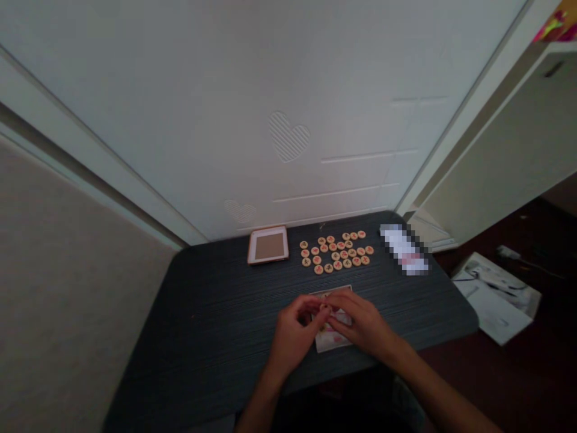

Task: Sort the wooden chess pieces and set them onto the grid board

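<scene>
Dark grey wood-grain tabletop [216, 313] fills the lower middle of the view, pushed up against a white panelled door [288, 137] with an embossed striped heart. Near the table's near edge, the left hand [295, 337] and right hand [360, 322] meet over a printed card [333, 341], white with pink markings. Fingers [325, 310] of both hands curl inward and come together above it; whether they grip the card or something small cannot be told. Its print is too small and too covered to read.

Farther off, beyond the card, round wooden Chinese chess pieces [336, 252] lie in a loose cluster, their red characters too small to read. To their left sits a white-rimmed square tray [268, 245] with a tan centre. To their right lies a white-and-red packet [403, 249], its label pixelated and unreadable. Off the table's right side, loose printed papers [496, 297] lie on a dark reddish floor [505, 373], with a white plug and cable [509, 252] farther right.
</scene>
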Tool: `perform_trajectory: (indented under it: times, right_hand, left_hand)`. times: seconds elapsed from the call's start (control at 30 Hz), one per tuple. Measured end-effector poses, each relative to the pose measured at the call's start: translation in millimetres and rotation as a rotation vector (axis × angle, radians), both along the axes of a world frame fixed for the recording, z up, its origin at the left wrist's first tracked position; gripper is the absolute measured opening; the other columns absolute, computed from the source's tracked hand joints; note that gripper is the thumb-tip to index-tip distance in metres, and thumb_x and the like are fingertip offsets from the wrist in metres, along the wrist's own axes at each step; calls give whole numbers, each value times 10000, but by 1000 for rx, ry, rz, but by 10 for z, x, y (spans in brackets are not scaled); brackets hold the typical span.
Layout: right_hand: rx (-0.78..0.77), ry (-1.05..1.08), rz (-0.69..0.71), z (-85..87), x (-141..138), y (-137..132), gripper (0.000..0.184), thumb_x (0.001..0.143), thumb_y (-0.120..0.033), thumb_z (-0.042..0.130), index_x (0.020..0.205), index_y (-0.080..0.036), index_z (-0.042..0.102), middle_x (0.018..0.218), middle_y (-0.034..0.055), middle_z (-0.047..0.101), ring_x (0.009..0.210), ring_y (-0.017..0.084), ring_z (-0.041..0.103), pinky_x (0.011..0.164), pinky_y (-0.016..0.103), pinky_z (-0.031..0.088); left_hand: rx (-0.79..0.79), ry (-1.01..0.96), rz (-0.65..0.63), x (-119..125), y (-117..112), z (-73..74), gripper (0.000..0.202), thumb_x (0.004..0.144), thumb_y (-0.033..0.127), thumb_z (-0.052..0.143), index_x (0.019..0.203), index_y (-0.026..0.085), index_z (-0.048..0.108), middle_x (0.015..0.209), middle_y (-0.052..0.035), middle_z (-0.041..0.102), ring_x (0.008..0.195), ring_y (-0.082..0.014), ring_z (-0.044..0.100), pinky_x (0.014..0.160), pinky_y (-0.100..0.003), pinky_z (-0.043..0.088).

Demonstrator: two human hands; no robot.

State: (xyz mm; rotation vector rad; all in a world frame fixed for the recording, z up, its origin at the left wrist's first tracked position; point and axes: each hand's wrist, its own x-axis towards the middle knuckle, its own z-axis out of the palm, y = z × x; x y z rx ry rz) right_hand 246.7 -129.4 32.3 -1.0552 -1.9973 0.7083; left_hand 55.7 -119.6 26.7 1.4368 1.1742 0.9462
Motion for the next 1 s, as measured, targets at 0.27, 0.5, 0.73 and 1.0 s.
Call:
perform_trajectory:
  times: [0.27, 0.5, 0.73, 1.0]
  right_hand:
    - [-99, 125, -55, -47, 1, -62, 232, 934, -288, 671, 1165, -266, 686, 1110, 54, 716, 1039, 201, 670, 941, 333, 541]
    - [-213, 195, -83, 21, 54, -61, 170, 937, -327, 668, 1083, -263, 726, 1019, 41, 730, 944, 191, 673, 857, 319, 538]
    - [-271, 267, -223, 1, 249, -27, 214, 945, -409, 627, 1034, -236, 718, 995, 58, 704, 877, 189, 672, 789, 304, 561]
    - [-416, 405, -416, -149, 560, 15, 336, 903, -509, 663, 1039, -203, 686, 954, 67, 728, 818, 208, 713, 754, 329, 587]
  left_hand:
    - [-107, -61, -7, 2, -22, 67, 208, 842, 358, 741, 955, 184, 724, 928, -62, 780, 845, -205, 740, 784, -298, 588]
    - [-88, -14, -72, 42, -68, 126, 218, 912, 371, 658, 1020, 194, 725, 991, -64, 776, 895, -208, 740, 813, -314, 599]
    - [111, 224, 24, -141, -6, 101, 226, 938, 382, 607, 1031, 216, 729, 1012, -56, 765, 921, -210, 718, 861, -341, 577]
    - [199, 547, -37, -266, -104, -71, 308, 914, 417, 630, 1170, 255, 682, 716, 22, 647, 667, -163, 601, 666, -279, 482]
